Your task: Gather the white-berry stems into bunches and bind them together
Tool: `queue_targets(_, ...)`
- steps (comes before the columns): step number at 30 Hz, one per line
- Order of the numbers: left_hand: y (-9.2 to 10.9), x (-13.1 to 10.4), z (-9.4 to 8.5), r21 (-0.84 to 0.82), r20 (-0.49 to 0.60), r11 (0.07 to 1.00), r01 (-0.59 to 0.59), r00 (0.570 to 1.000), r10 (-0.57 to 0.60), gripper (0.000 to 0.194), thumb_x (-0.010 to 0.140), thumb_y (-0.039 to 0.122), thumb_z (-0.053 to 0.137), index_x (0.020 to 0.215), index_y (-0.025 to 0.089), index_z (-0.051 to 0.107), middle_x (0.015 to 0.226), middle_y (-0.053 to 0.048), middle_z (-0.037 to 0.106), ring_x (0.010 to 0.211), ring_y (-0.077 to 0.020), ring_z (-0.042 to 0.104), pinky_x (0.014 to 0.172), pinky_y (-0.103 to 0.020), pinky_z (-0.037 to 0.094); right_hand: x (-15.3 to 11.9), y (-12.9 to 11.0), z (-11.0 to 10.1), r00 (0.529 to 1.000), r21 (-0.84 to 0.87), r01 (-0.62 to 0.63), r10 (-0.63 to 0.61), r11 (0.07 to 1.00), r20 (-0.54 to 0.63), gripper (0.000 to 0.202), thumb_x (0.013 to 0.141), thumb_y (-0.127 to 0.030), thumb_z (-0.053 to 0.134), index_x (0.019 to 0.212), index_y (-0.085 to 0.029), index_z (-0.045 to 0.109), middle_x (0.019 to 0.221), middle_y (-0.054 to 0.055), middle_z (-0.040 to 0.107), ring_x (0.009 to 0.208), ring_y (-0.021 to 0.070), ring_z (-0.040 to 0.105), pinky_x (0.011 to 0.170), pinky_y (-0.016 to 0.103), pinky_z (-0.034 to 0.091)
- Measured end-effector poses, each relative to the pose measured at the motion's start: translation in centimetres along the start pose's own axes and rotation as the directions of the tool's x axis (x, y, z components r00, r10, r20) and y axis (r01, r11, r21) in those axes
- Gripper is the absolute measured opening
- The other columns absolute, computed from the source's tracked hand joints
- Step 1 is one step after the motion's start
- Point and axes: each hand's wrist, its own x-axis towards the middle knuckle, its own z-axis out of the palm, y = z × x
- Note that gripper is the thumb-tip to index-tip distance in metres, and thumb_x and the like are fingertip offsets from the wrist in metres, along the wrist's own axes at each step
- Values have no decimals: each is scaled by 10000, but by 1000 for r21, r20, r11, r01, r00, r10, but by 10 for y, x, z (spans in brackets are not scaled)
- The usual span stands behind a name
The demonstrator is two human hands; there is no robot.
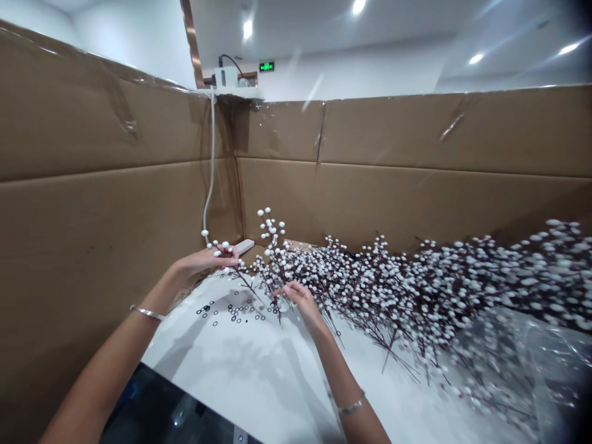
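Observation:
My left hand [217,258] is closed around the upper part of an artificial berry branch [250,285], a dark stem with white berries that slants down to the right. My right hand [298,294] pinches the lower stem of another white berry branch [271,229], which stands nearly upright. The lower ends of the two branches come close together near my right fingers; whether they touch, I cannot tell. Small black rings [238,309] lie scattered on the white tabletop [240,364] below my left hand.
A large heap of white berry branches [370,277] covers the right side, partly under a clear plastic bag [550,364]. Tall cardboard walls [393,197] enclose the table at the left and back. A white cable [211,154] hangs down the corner from a power strip [235,92].

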Motion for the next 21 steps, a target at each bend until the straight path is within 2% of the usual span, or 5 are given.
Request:
queue_targets(3,30,-4,9,16,51,988,-153,987,152,274,731,424,680,768,163,601,729,-27,504,698,-138,453,606,-252,341,-6,-11,6,999,15,4,-3,1000,-49,277,806,-438,604,786,-162,585,899,43,721,868,151,607,809,253,387)
queue_targets(8,61,14,36,31,24,982,-184,983,183,299,734,430,681,827,158,600,743,-35,516,675,-130,457,578,-256,338,-16,-25,14,999,108,6,-2,994,-36,295,776,-449,639,763,-161,576,783,45,712,722,135,606,720,244,424)
queue_targets(13,70,34,59,-12,-41,974,-228,973,228,289,732,404,699,835,149,611,688,-16,498,602,-97,427,521,-249,304,-24,-29,2,1000,159,15,-11,987,-25,317,786,-464,624,806,-152,570,611,22,649,554,116,557,595,234,417)
queue_targets(17,78,42,83,-118,-75,970,-211,976,203,307,718,403,715,842,139,620,708,-29,514,586,-85,421,499,-248,287,-30,-27,-7,999,165,38,-32,986,-38,334,759,-473,658,795,-151,573,574,-7,603,539,87,522,584,211,398)
queue_targets(21,75,50,93,-322,-53,929,-183,983,175,528,749,499,669,1126,142,571,885,-106,603,694,-132,546,556,-255,380,-33,-28,-17,992,190,90,-70,978,-109,340,741,-465,682,775,-159,537,575,-21,589,552,75,512,604,204,404)
